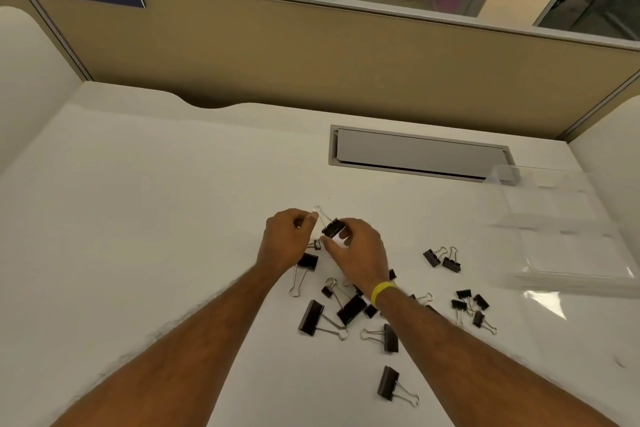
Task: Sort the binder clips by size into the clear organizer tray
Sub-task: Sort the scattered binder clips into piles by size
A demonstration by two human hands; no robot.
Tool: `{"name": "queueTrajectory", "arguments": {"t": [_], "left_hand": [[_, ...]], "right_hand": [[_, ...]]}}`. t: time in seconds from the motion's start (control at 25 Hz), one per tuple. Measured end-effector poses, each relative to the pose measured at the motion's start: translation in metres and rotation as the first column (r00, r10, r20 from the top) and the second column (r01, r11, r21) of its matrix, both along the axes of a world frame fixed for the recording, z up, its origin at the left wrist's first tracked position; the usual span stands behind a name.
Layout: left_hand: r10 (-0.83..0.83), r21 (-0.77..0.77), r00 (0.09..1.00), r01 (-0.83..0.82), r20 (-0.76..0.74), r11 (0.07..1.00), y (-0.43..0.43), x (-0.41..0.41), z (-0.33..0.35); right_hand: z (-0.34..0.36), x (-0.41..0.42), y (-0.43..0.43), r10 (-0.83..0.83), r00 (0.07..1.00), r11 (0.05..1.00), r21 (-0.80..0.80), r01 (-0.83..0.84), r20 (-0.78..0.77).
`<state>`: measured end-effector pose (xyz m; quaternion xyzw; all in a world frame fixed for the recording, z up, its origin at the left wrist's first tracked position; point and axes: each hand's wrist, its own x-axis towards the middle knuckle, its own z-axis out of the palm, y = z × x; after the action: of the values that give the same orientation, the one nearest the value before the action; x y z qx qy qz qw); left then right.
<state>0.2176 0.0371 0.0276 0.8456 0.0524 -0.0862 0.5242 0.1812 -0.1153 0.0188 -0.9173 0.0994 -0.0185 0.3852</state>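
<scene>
Nearest lies one large black metal binder clip [388, 383] on the white desk [138, 218], with more black clips [351, 308] scattered beyond. The left hand [289, 243] pinches the wire handle [321, 214] of a held black clip [333, 227] whose body the right hand [356, 253] grips; the clear plastic organizer tray [561, 236] sits well apart at right.

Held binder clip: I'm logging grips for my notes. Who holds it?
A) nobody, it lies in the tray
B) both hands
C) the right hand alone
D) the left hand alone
B: the left hand pinches the wire handle of the binder clip, while the right hand grips its black body.
</scene>
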Motion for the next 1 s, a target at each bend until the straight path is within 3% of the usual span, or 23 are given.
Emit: {"name": "queueTrajectory", "arguments": {"t": [0.16,0.4,0.56,0.76,1.0], "left_hand": [[0.008,0.166,0.999,-0.013,0.035,0.986,0.010,0.013,-0.009],[0.018,0.263,0.999,-0.027,0.038,0.964,0.026,0.005,-0.037],[0.020,0.265,0.998,-0.034,0.053,0.964,0.029,0.000,-0.042],[-0.029,0.309,0.998,0.012,0.051,0.951,0.028,-0.010,-0.039],[-0.196,0.553,0.981,0.171,-0.013,0.816,0.008,-0.034,-0.033]], "right_hand": [[-0.018,0.051,-0.026,-0.075,0.992,0.953,-0.301,0.039,-0.107],[-0.032,0.089,-0.048,-0.117,0.980,0.901,-0.433,0.037,-0.161],[-0.031,0.095,-0.049,-0.112,0.977,0.910,-0.413,0.028,-0.179],[-0.025,0.074,-0.057,-0.116,0.989,0.982,-0.156,0.102,-0.087],[-0.019,0.036,-0.050,0.104,0.995,0.984,-0.144,-0.104,-0.006]]}}
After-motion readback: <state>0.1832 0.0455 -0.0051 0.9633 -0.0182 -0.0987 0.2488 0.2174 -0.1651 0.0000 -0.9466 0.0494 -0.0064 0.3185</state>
